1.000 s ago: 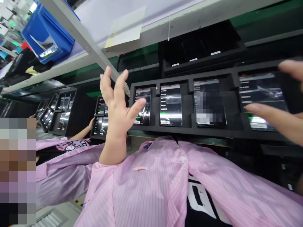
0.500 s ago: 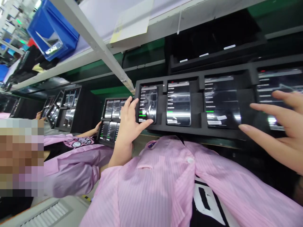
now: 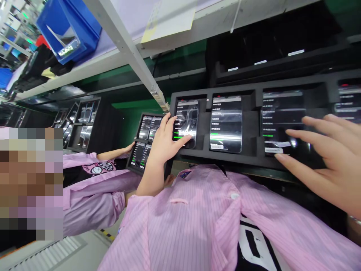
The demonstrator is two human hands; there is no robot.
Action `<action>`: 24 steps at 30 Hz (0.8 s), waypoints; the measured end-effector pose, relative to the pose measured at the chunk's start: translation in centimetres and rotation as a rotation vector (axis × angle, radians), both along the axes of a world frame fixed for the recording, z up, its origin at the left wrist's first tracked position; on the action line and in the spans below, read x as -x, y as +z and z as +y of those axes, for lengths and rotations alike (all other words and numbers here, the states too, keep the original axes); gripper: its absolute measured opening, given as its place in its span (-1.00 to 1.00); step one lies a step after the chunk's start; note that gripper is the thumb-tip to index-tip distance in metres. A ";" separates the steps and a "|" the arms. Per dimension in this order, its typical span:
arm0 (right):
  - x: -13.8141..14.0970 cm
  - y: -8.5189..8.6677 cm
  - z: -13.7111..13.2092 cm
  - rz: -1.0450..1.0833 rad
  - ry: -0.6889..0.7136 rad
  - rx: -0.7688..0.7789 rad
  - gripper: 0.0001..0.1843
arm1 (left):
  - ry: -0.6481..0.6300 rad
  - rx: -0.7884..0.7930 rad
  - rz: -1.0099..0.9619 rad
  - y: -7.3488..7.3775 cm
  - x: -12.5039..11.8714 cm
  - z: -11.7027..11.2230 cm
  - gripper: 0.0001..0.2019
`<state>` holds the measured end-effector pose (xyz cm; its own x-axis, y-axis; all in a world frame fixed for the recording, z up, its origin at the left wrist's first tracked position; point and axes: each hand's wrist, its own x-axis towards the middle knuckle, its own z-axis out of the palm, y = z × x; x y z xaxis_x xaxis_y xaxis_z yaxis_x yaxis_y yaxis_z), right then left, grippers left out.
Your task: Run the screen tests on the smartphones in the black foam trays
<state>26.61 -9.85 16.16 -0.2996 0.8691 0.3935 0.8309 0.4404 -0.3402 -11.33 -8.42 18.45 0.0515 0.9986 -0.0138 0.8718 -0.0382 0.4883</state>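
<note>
Spreading the fingers of both hands, the person reaches over a black foam tray (image 3: 203, 131) of smartphones, with no pressed-together or pinching grip on either side. The left hand (image 3: 162, 148) stands open across the left edge of the leftmost phone (image 3: 187, 122), its thumb lying over the lower screen. The right hand (image 3: 324, 165) hovers splayed beside the third phone (image 3: 282, 116), its index fingertip near that phone's lower corner; whether it touches the glass cannot be told. A middle phone (image 3: 225, 124) sits untouched between them, upright in its own foam slot. Below the tray hangs a pink striped smock (image 3: 180, 222). Farther left, a co-worker's hand (image 3: 128, 147) rests near a second phone tray (image 3: 134, 140). Overhead, a blue bin (image 3: 69, 30) sits on a white shelf rail (image 3: 124, 49).
</note>
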 end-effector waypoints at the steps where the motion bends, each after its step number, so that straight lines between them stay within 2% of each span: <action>1: 0.5 0.3 0.1 0.021 0.035 0.001 -0.41 | -0.002 -0.004 -0.005 0.0 0.0 0.0 -0.19; 4: 1.4 0.9 0.3 0.046 0.105 0.038 -0.40 | -0.008 -0.030 -0.007 -0.2 0.0 0.1 -0.19; 8: 1.9 1.3 0.5 0.036 0.097 0.093 -0.38 | 0.018 -0.017 0.026 -0.2 -0.1 0.5 -0.22; 14: 1.6 1.5 1.0 -0.003 0.051 0.223 -0.18 | 0.041 0.028 0.053 0.1 -0.2 0.8 -0.21; 17: 1.7 1.2 1.3 -0.048 0.054 0.228 -0.09 | 0.033 0.039 0.099 0.4 -0.3 0.8 -0.23; 21: 2.3 0.7 1.7 -0.086 0.055 0.180 0.05 | -0.047 -0.139 0.181 1.0 -2.3 1.0 -0.09; 24: 1.7 1.5 1.9 -0.066 0.060 0.157 0.04 | -0.193 -0.198 0.214 1.2 -5.0 1.6 -0.15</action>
<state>24.94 -7.95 17.71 -0.3737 0.8980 0.2323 0.8271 0.4360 -0.3547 -6.32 -6.79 19.61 0.2563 0.9552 0.1482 0.9213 -0.2878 0.2615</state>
